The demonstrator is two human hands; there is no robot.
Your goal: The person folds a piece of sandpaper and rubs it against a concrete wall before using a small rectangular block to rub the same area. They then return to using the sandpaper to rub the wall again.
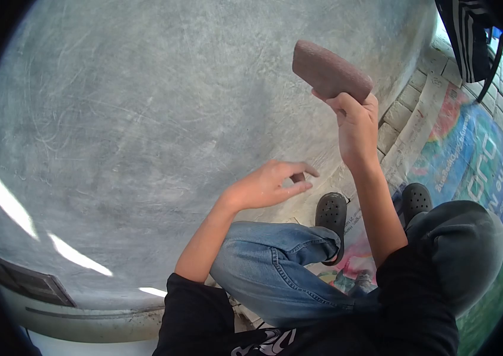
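My right hand (355, 121) is raised at the right of centre, its fingers wrapped round the lower end of a flat reddish-brown block (330, 70). The block is tilted, in front of a grey, smeared wall surface (145, 107). Whether it touches the wall I cannot tell. Lower and to the left, my left hand (275, 184) hovers above my knee with fingers curved and apart, nothing between them. Its fingertips look dusty.
A colourful printed banner (465, 154) lies over pale bricks (406, 101) on the right. My dark clogs (331, 219) rest near the wall's foot. A black striped item (468, 41) is at the upper right, and a dark framed panel (29, 282) at the lower left.
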